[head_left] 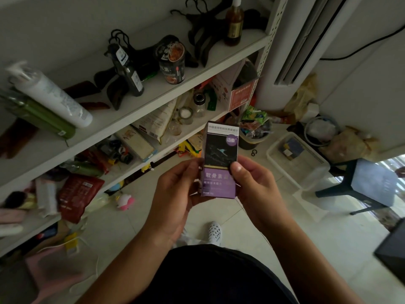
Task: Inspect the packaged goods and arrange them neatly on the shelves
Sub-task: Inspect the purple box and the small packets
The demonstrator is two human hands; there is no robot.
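Left hand, right hand, fingers clamped on purple box, tiled floor, cluttered white shelves

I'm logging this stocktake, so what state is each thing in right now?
Box: upright, closed, not yet shelved.
Left hand: grips the box's left edge.
Right hand: thumb pinches the box's front.
White bottle: lying down, top shelf.
Green bottle: lying beside it.
Noodle cup: upright.
Brown bottle: upright.
Bin: full of wrappers.
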